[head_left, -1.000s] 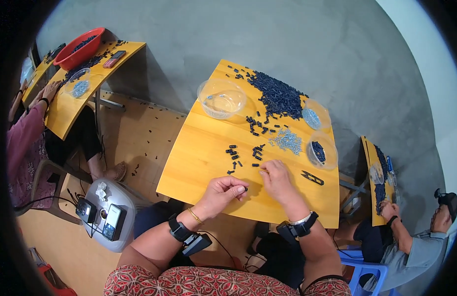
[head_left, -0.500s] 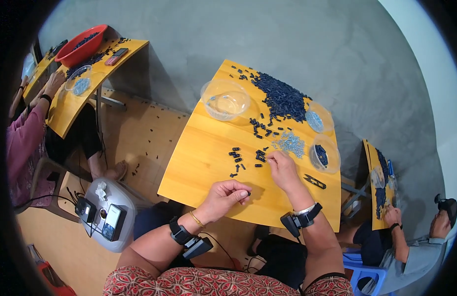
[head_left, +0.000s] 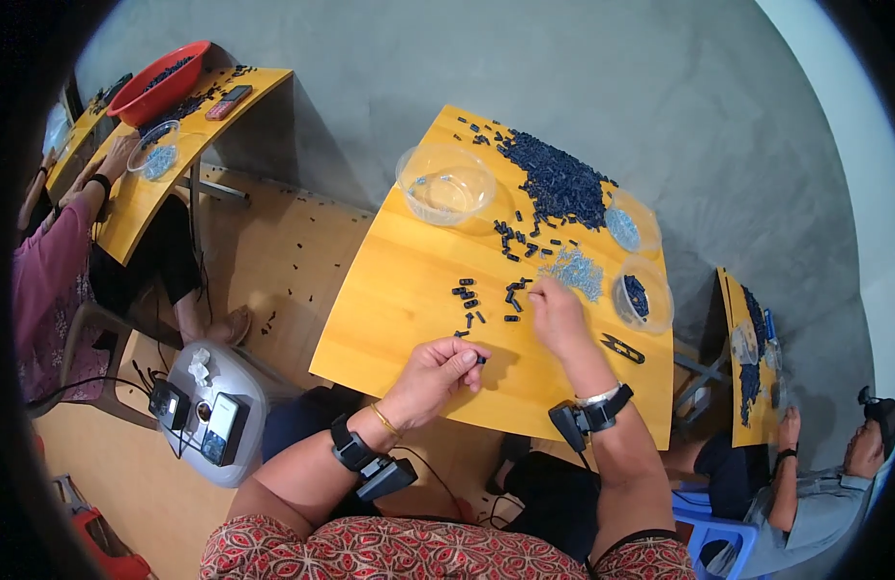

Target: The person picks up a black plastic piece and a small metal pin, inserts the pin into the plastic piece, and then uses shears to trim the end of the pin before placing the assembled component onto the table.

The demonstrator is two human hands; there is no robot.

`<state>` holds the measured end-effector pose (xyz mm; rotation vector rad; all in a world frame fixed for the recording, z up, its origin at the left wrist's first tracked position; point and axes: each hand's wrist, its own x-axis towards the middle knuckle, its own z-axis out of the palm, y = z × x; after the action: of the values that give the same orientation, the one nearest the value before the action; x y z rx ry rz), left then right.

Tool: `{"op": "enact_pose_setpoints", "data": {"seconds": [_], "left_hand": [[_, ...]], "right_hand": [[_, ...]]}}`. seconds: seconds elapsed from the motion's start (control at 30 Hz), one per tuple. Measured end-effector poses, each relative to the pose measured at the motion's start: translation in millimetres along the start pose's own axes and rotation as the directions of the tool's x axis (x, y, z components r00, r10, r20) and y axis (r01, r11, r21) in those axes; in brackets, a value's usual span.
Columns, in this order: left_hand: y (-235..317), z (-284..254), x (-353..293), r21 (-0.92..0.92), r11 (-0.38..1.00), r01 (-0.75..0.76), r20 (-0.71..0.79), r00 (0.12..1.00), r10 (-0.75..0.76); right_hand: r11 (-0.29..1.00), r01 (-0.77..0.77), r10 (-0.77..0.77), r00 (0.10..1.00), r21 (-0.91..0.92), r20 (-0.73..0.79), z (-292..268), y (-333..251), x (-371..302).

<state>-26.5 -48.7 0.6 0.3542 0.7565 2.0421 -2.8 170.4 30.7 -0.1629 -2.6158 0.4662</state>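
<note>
Pinching a small dark piece [head_left: 481,360] between thumb and fingers of the left hand [head_left: 430,380], over the near part of a yellow desk [head_left: 389,309]; holding the right hand [head_left: 563,321], with fingertips drawn together, just beside loose dark pieces [head_left: 511,318] and a pale blue pile [head_left: 575,274], impossible to tell whether gripping anything; with black snips [head_left: 629,354] and 2 clear tubs [head_left: 662,298] to the right.

The left hand [head_left: 433,379] was nearer the body, the right hand [head_left: 561,317] farther out.
Left thumb pressed toward forefinger; right fingers curled; forearms [head_left: 629,462] slanted inward.
</note>
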Motion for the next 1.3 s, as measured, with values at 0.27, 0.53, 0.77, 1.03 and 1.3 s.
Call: {"op": "enact_pose_setpoints", "data": {"seconds": [0.27,0.53,0.77,1.03,1.3], "left_hand": [[3,8,-1,-0.021,1.000,-0.021,-0.008,1.000,0.021],[2,7,-2,0.016,1.000,-0.013,-0.004,1.000,0.013],[1,9,1,0.112,0.994,-0.011,-0.016,1.000,0.013],[0,8,-1,0.119,0.993,-0.026,-0.011,1.000,0.028],[-1,7,-1,0.145,0.989,-0.010,-0.032,0.999,0.015]], "right_hand": [[0.910,-0.305,0.337,0.938,0.281,-0.075,-29,60,-67],[0.713,-0.507,0.563,0.825,0.485,0.034,-47,74,-72],[0.881,-0.335,0.339,0.939,-0.333,-0.048,-62,60,-50],[0.809,-0.345,0.468,0.868,-0.475,0.167,-65,56,-38],[0.844,-0.076,0.248,0.933,-0.531,0.261,-44,33,-57]]}}
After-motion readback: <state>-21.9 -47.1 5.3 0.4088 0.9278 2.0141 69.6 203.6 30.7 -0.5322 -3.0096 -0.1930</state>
